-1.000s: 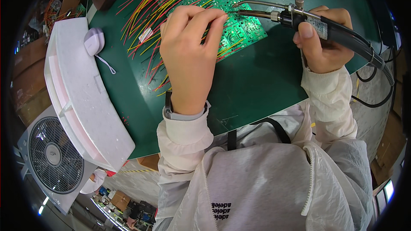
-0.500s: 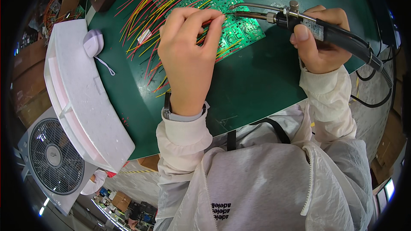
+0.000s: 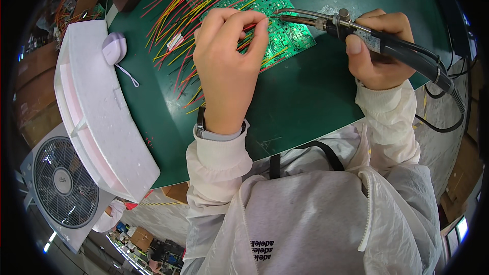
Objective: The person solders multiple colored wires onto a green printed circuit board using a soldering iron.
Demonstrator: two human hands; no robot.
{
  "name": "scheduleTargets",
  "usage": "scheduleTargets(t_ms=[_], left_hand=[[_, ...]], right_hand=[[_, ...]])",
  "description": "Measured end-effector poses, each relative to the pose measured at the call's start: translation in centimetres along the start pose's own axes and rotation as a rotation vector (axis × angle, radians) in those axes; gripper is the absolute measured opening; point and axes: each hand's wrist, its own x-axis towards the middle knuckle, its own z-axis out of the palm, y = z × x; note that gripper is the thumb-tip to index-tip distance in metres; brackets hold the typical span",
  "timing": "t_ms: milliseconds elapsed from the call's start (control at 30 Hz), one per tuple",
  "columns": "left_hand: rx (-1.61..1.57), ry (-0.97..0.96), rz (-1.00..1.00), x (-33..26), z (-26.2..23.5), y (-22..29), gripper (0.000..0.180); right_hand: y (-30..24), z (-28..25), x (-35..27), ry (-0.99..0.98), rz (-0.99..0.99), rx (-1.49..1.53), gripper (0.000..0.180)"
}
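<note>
Two hands meet over the green circuit board [image 3: 275, 18] near the far middle of the dark green bench mat [image 3: 305, 97]. The left hand [image 3: 226, 66] has its fingertips [image 3: 257, 23] pinched on what looks like a red wire at the board's surface, the rest of the hand arched above it. The right hand [image 3: 379, 51] is clenched round the black grip of a soldering iron [image 3: 356, 28], whose metal tip reaches left to the spot just beside those pinching fingers; a black cable trails away to the right. A thick fan of red, yellow and orange wires [image 3: 188, 25] already stands out of the board and spreads leftward over the mat, so I'd judge much of the wiring is in place, with this joint in hand; how many pads remain bare I cannot tell, since the hand hides part of the board. Off to the left lie a white foam tray [image 3: 97, 122] with a pale lilac gadget [image 3: 114, 48] on its end, and a floor fan [image 3: 63, 188] below
</note>
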Motion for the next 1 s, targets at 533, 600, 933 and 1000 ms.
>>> scheduleTargets(t_ms=[533, 600, 933, 1000], left_hand=[[0.009, 0.021, 0.084, 0.1, -0.1, 0.1, 0.009], [0.007, 0.028, 0.073, 0.0, -0.1, 0.2, 0.009], [-0.016, 0.001, 0.049, 0.3, 0.2, -0.2, 0.008], [-0.005, 0.006, 0.068, 0.6, -0.1, -0.7, 0.008]], right_hand=[[-0.1, 0.1, -0.2, 0.096, -0.025, 0.121, 0.027], [-0.4, -0.3, -0.4, 0.117, 0.012, 0.093, 0.027], [-0.1, -0.3, -0.2, 0.208, 0.063, 0.042, 0.026], [0.1, -0.2, -0.3, 0.207, 0.063, 0.043, 0.026]])
